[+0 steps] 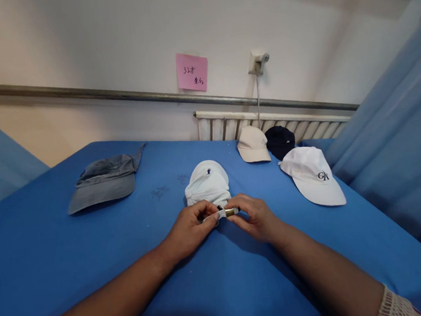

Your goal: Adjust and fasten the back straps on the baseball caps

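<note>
A white baseball cap [207,185] with a small dark emblem lies in the middle of the blue-covered bed, its crown partly collapsed. At its near edge, my left hand [196,223] pinches the white strap [221,214] between thumb and fingers. From the other side, my right hand [254,216] grips the strap's gold-coloured metal buckle [230,212]. Both hands are close together, just above the sheet. A small dark bit shows between the fingertips; what it is I cannot make out.
On the left lies a grey cap [104,182]. To the right are a beige cap [252,144], a navy cap [280,141] and a white cap with black letters [312,174]. Behind the blue sheet [168,260] stand a radiator [226,124] and a metal rail [131,95]. Blue curtains [398,112] hang at right.
</note>
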{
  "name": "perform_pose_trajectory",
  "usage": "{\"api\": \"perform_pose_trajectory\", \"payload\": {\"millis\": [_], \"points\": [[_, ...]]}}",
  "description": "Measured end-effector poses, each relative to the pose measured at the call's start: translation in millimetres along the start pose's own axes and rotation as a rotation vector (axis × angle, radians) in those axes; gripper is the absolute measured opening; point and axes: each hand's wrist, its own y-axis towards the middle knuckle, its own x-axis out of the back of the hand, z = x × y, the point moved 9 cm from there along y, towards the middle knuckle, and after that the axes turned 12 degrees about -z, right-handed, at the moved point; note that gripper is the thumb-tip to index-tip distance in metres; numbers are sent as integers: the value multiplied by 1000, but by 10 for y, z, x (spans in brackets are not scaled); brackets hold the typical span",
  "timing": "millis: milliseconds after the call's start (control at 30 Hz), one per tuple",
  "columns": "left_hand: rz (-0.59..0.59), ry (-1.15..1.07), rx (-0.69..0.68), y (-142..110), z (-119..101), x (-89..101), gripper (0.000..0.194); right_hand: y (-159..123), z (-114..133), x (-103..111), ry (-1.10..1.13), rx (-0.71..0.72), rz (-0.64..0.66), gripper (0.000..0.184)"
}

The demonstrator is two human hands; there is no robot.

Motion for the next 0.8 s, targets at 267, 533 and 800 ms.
{"api": "perform_pose_trajectory", "payload": {"millis": [267,533,800], "points": [[82,-103,97,-14,67,-86,24,-24,46,-46,11,26,21,20],[147,-79,32,-19,21,-103,23,-14,61,-56,28,7,35,17],[-43,397,-373,-113,-231,15,27,-7,-35,-25,18,-60,-65,22]]}}
